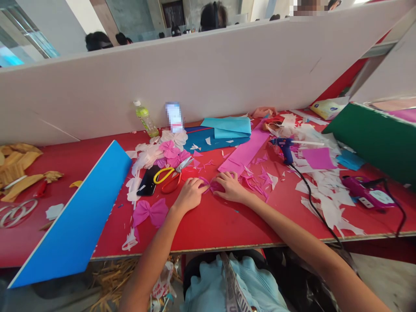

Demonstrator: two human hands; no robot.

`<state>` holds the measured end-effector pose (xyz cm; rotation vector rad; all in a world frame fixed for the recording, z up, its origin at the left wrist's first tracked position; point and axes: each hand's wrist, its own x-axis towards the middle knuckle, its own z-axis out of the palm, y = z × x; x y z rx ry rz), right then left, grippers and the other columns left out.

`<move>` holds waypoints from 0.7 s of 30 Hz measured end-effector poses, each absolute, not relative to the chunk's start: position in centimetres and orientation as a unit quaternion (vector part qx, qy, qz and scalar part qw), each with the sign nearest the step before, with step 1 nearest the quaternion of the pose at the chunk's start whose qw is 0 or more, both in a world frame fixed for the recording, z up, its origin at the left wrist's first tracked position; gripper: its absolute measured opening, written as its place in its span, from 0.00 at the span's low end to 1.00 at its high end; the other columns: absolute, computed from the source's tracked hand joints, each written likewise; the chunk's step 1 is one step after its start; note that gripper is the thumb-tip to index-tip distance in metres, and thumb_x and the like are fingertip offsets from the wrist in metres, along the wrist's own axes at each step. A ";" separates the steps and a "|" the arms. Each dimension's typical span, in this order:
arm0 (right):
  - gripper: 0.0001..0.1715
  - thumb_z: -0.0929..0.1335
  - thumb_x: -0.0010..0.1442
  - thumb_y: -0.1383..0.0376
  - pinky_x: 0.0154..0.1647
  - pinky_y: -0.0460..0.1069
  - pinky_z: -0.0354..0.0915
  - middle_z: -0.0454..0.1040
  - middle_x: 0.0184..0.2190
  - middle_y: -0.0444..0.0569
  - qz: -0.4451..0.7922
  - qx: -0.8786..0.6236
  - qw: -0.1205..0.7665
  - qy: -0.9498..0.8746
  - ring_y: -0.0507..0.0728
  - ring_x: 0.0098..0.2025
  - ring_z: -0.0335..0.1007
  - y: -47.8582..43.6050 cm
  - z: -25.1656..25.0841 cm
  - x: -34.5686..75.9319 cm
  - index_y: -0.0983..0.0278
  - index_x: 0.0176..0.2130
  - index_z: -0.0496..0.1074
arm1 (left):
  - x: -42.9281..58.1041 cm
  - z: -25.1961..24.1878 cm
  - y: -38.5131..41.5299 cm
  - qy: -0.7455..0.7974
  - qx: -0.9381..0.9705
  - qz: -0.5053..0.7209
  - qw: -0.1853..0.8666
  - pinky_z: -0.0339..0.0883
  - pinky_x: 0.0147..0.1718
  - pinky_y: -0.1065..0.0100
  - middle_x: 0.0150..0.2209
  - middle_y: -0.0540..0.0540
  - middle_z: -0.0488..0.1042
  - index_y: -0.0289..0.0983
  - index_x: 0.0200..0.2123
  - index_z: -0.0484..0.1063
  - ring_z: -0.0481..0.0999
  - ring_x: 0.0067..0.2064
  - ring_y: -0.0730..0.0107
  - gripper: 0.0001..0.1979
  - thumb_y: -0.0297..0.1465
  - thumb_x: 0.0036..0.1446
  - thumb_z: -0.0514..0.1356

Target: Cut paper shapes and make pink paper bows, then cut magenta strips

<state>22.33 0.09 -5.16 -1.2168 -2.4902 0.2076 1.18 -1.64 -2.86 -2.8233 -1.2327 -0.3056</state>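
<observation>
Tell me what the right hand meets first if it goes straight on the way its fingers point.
The pink crepe paper just ahead of its fingers; the right hand looks already against it, though depth is unclear. Beyond lie the scissors.

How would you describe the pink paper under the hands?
On the red table, find the left hand and right hand nearly meeting. The pink tissue piece lies gathered beneath them, the only pink piece touched; the larger bow sits apart to their left.
</observation>
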 end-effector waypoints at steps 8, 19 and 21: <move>0.27 0.66 0.55 0.54 0.52 0.62 0.43 0.66 0.47 0.55 0.054 -0.450 0.173 -0.875 0.63 0.48 0.57 -0.3 -5.4 22.2 0.62 0.52 0.64 | 1.3 -3.2 -1.7 -0.413 -0.905 -0.102 0.021 0.58 0.46 0.60 0.44 0.44 0.70 0.44 0.50 0.70 0.66 0.45 0.62 0.22 0.21 0.55 0.50; 0.28 0.65 0.55 0.52 0.50 0.62 0.44 0.65 0.48 0.57 0.045 -0.482 0.167 -0.859 0.64 0.49 0.55 -0.9 -5.6 21.9 0.62 0.51 0.64 | 1.5 -3.1 -2.0 -0.423 -0.898 -0.121 0.022 0.56 0.48 0.57 0.43 0.44 0.71 0.45 0.49 0.70 0.65 0.46 0.62 0.23 0.20 0.53 0.51; 0.28 0.65 0.55 0.51 0.50 0.62 0.44 0.65 0.48 0.56 0.040 -0.485 0.164 -0.858 0.65 0.49 0.55 -0.9 -5.6 21.8 0.62 0.51 0.64 | 1.6 -3.1 -2.1 -0.428 -0.895 -0.122 0.021 0.56 0.47 0.56 0.43 0.44 0.71 0.45 0.49 0.70 0.65 0.46 0.62 0.23 0.20 0.53 0.51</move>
